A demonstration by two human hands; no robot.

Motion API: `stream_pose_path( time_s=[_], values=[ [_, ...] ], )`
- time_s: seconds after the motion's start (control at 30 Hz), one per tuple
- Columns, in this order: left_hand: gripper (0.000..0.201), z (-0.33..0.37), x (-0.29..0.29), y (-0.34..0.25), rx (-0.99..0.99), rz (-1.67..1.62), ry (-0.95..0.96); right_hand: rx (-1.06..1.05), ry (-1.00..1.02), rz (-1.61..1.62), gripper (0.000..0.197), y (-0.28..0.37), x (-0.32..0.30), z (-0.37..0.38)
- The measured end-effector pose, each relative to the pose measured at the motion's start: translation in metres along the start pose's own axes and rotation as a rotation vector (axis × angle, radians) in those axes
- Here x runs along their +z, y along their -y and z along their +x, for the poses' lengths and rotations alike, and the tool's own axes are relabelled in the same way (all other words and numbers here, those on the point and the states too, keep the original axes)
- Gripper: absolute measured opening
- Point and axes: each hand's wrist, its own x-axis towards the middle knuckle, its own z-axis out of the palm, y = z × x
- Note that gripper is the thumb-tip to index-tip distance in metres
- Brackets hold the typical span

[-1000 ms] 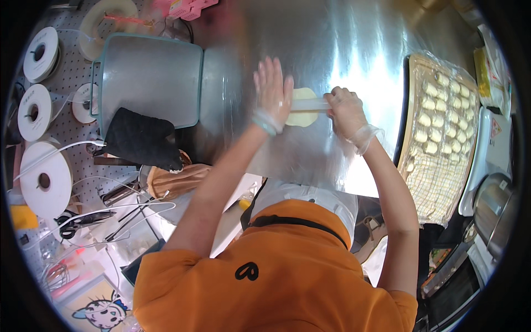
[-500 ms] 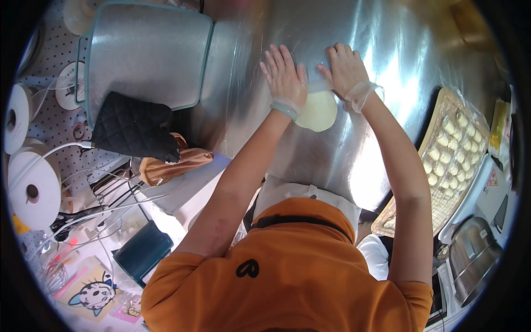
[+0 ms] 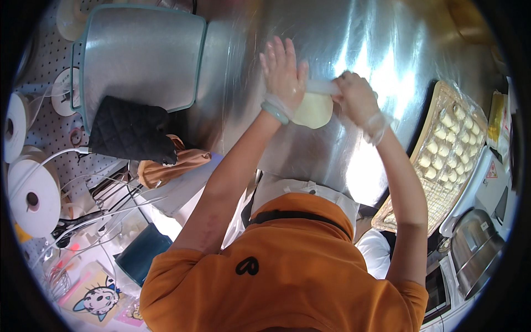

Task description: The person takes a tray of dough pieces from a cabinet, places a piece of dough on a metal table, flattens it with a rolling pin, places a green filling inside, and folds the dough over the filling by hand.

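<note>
The pale disc of dough (image 3: 314, 109) lies flat on the steel worktop (image 3: 387, 44), between the two hands, under a white rolling pin (image 3: 322, 86) whose middle alone shows. Half a second ago the pin was hidden and both palms lay spread over the dough; now the pin sits at the far edge of the disc, so the rolling stroke looks to have run outward. The left hand (image 3: 283, 72) is open, fingers straight and together, palm pressing down on its end of the pin. The right hand (image 3: 355, 98) is curled, seemingly closed around the other end, though the clear glove blurs the fingers. To the right stands a wire tray (image 3: 437, 182) lined with small dough pieces, to the left a large metal tray (image 3: 138, 50) with a black oven mitt (image 3: 130, 133) on its near edge.
</note>
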Motion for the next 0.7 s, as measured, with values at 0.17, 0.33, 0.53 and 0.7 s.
stream_pose_path(
  time_s=[0.17, 0.33, 0.53, 0.7],
  values=[
    [0.062, -0.026, 0.025, -0.011, 0.107, 0.083, 0.087, 0.021, -0.175, -0.059, 0.034, 0.011, 0.026, -0.037],
    [0.063, 0.011, 0.033, -0.009, 0.179, 0.094, 0.058, 0.099, -0.206, -0.193, 0.045, -0.004, 0.024, -0.014],
    [0.064, 0.043, 0.027, -0.009, 0.061, -0.066, 0.011, 0.080, 0.154, 0.009, 0.029, -0.001, -0.010, 0.002],
    [0.068, 0.007, -0.007, 0.005, -0.042, -0.245, -0.102, 0.232, -0.013, 0.261, 0.022, -0.008, -0.007, -0.022]
  ],
)
